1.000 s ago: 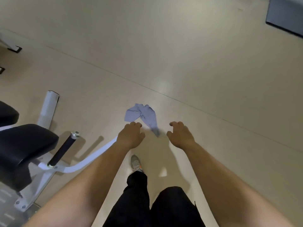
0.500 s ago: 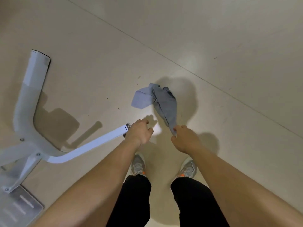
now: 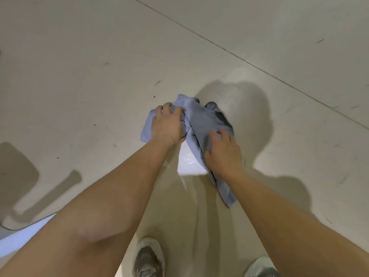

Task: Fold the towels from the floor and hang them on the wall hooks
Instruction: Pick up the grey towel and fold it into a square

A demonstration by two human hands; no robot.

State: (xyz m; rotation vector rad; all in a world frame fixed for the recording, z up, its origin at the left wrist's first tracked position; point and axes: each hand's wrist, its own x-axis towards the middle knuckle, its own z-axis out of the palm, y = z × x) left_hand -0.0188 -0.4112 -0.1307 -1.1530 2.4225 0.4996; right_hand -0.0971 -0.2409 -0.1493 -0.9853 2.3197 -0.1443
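Note:
A crumpled grey-blue towel [image 3: 201, 120] lies on the pale floor just ahead of my feet. My left hand [image 3: 166, 124] is down on its left part, fingers curled into the cloth. My right hand [image 3: 222, 152] lies over its right part with fingers bent on the fabric, and a strip of towel trails out beneath the wrist toward me. No wall hooks are in view.
Pale floor [image 3: 99, 66] with a seam line running diagonally at upper right. A white bar of a gym machine [image 3: 22, 234] shows at the lower left edge. My two grey shoes [image 3: 148, 258] are at the bottom.
I have bent lower and the towel is much closer. Both hands went forward from the towel's near tip onto the cloth. The machine frame has mostly slid out of view.

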